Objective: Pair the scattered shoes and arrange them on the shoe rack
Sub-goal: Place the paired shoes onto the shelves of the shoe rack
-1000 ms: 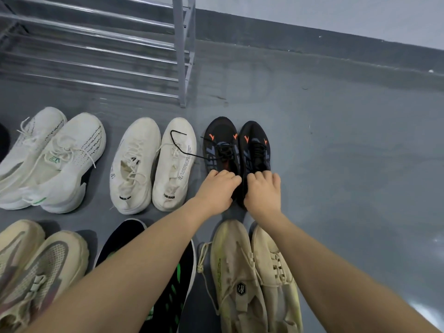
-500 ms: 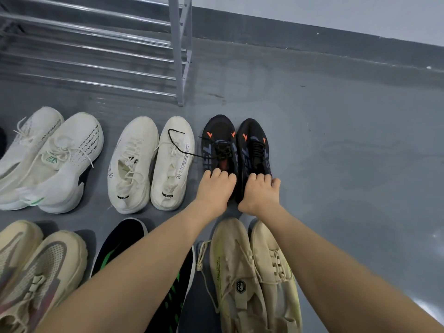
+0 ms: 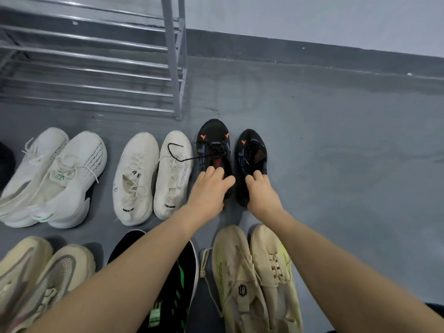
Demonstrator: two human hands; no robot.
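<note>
Two black sneakers with orange marks stand side by side on the grey floor, toes toward the wall. My left hand [image 3: 211,188] grips the heel opening of the left black sneaker [image 3: 212,140], fingers curled into it. My right hand [image 3: 260,192] grips the heel opening of the right black sneaker [image 3: 252,150] the same way. A loose black lace trails from the left one across a neighbouring white shoe. The metal shoe rack [image 3: 175,68] stands at the back left, its visible bars bare.
A cream-white pair [image 3: 153,174] sits left of the black pair, another white pair [image 3: 55,176] further left. Nearer me lie a beige pair [image 3: 254,272], a black shoe with green marks [image 3: 177,284] and a tan pair [image 3: 43,272]. Bare floor stretches to the right.
The two black sneakers have come slightly apart, with a gap now between them. My fingers have curled deeper into their heel openings. The view has tilted a little.
</note>
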